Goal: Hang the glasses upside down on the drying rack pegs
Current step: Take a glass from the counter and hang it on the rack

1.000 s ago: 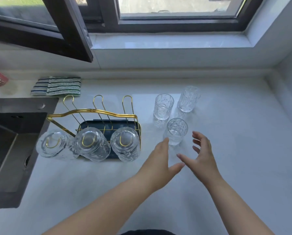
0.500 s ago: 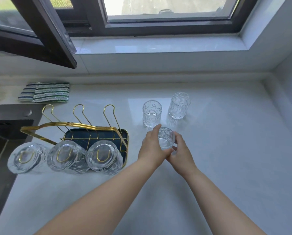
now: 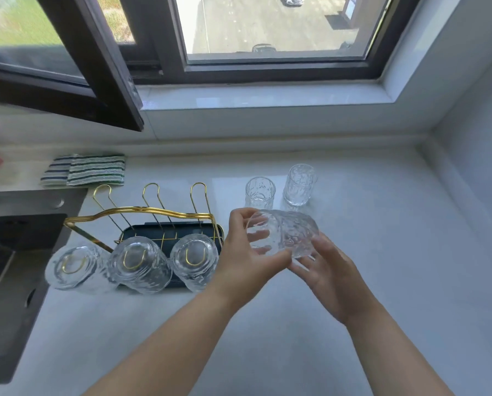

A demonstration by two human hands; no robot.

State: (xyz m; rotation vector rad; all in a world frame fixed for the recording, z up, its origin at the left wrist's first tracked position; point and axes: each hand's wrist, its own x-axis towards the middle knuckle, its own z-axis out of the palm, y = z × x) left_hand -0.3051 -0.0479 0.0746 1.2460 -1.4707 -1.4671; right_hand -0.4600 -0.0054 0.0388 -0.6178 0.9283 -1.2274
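Observation:
A textured clear glass (image 3: pixel 284 235) lies tipped on its side above the counter, its mouth toward the left. My left hand (image 3: pixel 247 252) grips it at the mouth end and my right hand (image 3: pixel 324 270) supports its base from below. Left of them stands the gold wire drying rack (image 3: pixel 142 212) on a dark tray. Three glasses (image 3: pixel 137 264) hang upside down on its front pegs. Its three back pegs (image 3: pixel 150 195) are bare. Two upright glasses (image 3: pixel 260 191) stand on the counter behind my hands.
A dark sink (image 3: pixel 7 267) is set into the counter at the left. Folded striped cloths (image 3: pixel 87 170) lie behind the rack. An open window sash (image 3: pixel 96 67) juts over the counter's back left. A wall closes the right side.
Both hands closed around the nearest glass, lifted it off the counter and tipped it onto its side. The view shifted slightly.

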